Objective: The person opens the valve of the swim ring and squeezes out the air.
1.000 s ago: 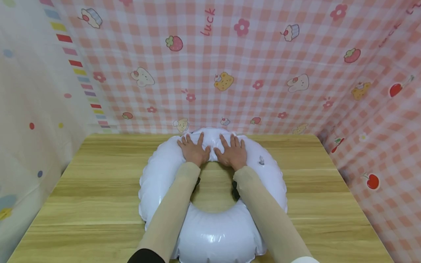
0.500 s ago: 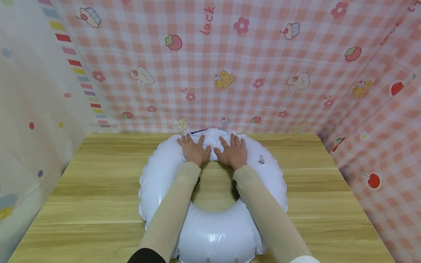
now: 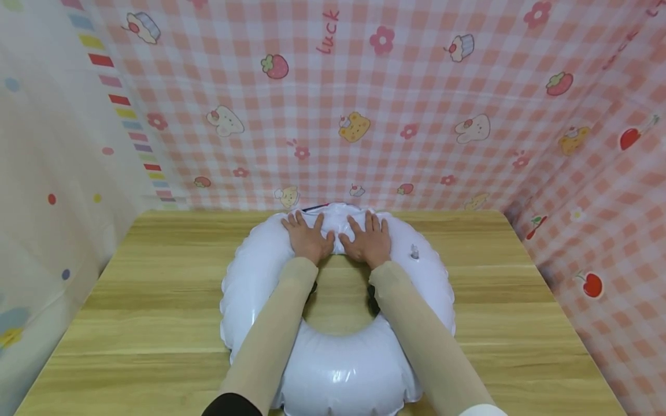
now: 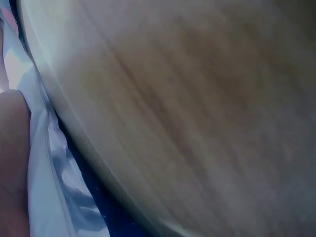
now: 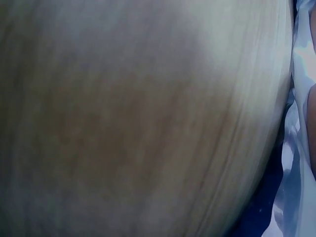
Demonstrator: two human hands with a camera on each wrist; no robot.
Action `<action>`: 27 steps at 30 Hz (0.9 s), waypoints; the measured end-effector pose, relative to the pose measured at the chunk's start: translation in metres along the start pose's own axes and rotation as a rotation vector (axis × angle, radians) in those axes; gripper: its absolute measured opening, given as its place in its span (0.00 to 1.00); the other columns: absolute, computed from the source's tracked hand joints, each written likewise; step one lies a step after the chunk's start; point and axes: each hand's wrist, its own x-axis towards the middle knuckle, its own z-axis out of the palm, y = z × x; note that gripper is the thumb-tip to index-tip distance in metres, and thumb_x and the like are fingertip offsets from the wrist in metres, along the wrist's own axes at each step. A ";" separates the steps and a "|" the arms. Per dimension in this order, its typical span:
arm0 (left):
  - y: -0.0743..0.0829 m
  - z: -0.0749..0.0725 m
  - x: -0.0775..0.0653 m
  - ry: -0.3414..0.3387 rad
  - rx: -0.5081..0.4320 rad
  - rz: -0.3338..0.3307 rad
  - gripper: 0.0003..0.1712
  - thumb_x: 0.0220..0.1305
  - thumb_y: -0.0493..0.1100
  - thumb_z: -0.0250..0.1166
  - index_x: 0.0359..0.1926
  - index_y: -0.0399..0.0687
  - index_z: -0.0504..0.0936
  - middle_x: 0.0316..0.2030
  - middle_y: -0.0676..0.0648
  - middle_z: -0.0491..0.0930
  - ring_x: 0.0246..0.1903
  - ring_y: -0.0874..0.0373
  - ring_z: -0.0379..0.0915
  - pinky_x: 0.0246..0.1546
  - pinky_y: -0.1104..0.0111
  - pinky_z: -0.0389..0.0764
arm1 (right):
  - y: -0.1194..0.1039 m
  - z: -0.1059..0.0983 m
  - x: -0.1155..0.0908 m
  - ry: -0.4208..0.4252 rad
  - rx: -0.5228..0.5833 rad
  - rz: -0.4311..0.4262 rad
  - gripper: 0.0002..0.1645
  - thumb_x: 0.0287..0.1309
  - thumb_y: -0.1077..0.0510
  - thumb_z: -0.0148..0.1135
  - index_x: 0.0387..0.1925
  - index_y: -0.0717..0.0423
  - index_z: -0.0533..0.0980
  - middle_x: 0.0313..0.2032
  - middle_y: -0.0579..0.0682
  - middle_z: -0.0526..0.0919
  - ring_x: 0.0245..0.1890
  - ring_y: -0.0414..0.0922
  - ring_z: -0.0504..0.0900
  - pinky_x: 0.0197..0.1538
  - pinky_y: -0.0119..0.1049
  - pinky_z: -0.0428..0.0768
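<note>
A white inflatable swim ring [image 3: 338, 370] lies flat on the wooden table, with a small clear valve [image 3: 414, 252] on its right side. My left hand [image 3: 310, 238] rests palm down on the ring's far part, its fingers spread. Beside it, my right hand [image 3: 368, 240] lies on the same far part, also palm down with fingers spread. The thumbs point toward each other with a small gap between them. In both wrist views the ring's shiny edge [image 4: 59, 163] shows at one side, with a dark blue underside [image 5: 259, 210] below it.
The wooden table [image 3: 156, 300] extends to both sides of the ring and shows through its hole. A pink checked cloth [image 3: 333, 92] hangs behind the far edge and along the right. A pale dotted cloth [image 3: 47, 231] hangs on the left.
Between one second and half a second ago, a dark strip came into view at the ring's far edge. The hands stay in place on the ring.
</note>
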 end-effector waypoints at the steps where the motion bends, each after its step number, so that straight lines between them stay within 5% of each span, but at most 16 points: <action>1: 0.000 0.000 0.000 -0.001 0.003 -0.001 0.38 0.77 0.69 0.34 0.82 0.69 0.47 0.79 0.27 0.47 0.79 0.29 0.45 0.78 0.36 0.43 | 0.000 0.000 0.000 0.001 0.000 -0.002 0.41 0.75 0.28 0.27 0.83 0.34 0.45 0.82 0.61 0.39 0.83 0.57 0.40 0.83 0.56 0.36; 19: 0.001 0.002 -0.003 -0.044 0.034 0.003 0.38 0.78 0.68 0.28 0.83 0.68 0.39 0.80 0.28 0.40 0.80 0.31 0.38 0.79 0.38 0.37 | 0.001 0.002 0.000 -0.039 -0.031 -0.001 0.41 0.76 0.28 0.24 0.83 0.33 0.38 0.83 0.60 0.34 0.83 0.57 0.36 0.83 0.55 0.33; 27: -0.004 -0.002 -0.002 -0.056 -0.022 0.017 0.39 0.78 0.69 0.30 0.83 0.66 0.39 0.80 0.28 0.40 0.80 0.30 0.37 0.79 0.38 0.37 | 0.001 -0.001 0.001 0.002 0.058 -0.012 0.41 0.76 0.28 0.32 0.82 0.35 0.47 0.83 0.59 0.40 0.83 0.56 0.40 0.83 0.56 0.36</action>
